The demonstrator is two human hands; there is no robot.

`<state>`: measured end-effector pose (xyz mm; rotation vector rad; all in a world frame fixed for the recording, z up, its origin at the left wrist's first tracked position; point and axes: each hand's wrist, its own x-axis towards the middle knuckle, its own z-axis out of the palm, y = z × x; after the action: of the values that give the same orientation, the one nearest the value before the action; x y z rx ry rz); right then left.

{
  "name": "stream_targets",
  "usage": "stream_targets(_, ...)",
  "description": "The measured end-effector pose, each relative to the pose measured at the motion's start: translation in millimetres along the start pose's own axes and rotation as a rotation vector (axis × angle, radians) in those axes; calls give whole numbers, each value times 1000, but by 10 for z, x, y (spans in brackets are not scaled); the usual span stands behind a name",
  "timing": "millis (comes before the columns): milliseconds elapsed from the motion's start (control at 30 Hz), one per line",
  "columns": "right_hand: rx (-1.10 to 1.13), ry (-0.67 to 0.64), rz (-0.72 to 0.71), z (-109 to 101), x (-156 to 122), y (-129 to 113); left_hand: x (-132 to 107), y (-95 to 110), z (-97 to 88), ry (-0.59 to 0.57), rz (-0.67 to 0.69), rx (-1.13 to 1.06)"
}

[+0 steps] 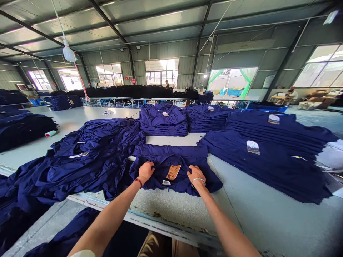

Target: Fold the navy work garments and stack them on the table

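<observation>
A navy garment (pixel 158 175) lies folded on the pale work table (pixel 241 185), close to the near edge, with a brown card tag (pixel 173 172) and a small white label (pixel 166 182) at its collar. My left hand (pixel 146 172) grips the cloth left of the collar, and a red beaded bracelet (pixel 138 182) circles that wrist. My right hand (pixel 196 175) holds the cloth right of the collar, below a metal bangle (pixel 198 181). Beneath the garment, a flat navy layer (pixel 170 151) extends towards the table's far side.
A loose navy heap (pixel 93 150) lies left of my hands. Folded navy stacks (pixel 163 121) stand beyond them, with a wide tagged stack (pixel 268 157) to the right. More navy cloth (pixel 64 232) hangs below the near table edge (pixel 139 219). A person (pixel 167 84) stands far back.
</observation>
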<state>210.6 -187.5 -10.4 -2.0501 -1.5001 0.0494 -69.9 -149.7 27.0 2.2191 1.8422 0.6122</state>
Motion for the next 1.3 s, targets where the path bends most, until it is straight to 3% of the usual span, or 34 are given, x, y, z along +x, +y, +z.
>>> stream_targets(167, 104, 159, -78, -98, -53, 259, -13, -234, -95, 171, -134, -30)
stream_targets(267, 150, 83, -138, -47, -179, 452, -122, -401, -116, 91, -134, -13)
stream_targets(367, 125, -7, -133, -2, -295, 525, -251, -441, -97, 11, -96, 18)
stream_targets(467, 54, 37, -108, -41, -378, 407, -336, -338, -67, 37, 18, 114)
stream_targets(533, -24, 94, -151, -99, -427, 243, -355, -229, -48, 29, 196, 171)
stream_targets(633, -65, 75, -339, -157, -493, -12, -337, -90, -13, -59, 459, 149)
stream_targets(700, -45, 3, -449, -148, -524, -113, -307, -49, 14, -116, 535, 100)
stream_targets(767, -43, -50, -478, -109, -538, -134, -273, -60, 34, -177, 525, 52)
stream_targets(833, -76, -56, -408, -68, -540, -97, -247, -105, 33, -231, 444, 34)
stream_targets(967, -58, 46, -306, -73, -538, -49, -253, -135, -34, -254, 316, 55)
stream_targets(1033, 25, 63, -385, -114, -552, -106, -288, -59, -66, -239, 417, -6)
stream_targets(1167, 116, -53, -554, -130, -601, -271, -365, 166, -26, -204, 681, -187)
stream_targets(1233, 100, -90, -567, -64, -622, -282, -382, 217, 58, -239, 707, -168)
stream_targets(1300, 67, -68, -525, 44, -633, -227, -375, 211, 165, -267, 616, -83)
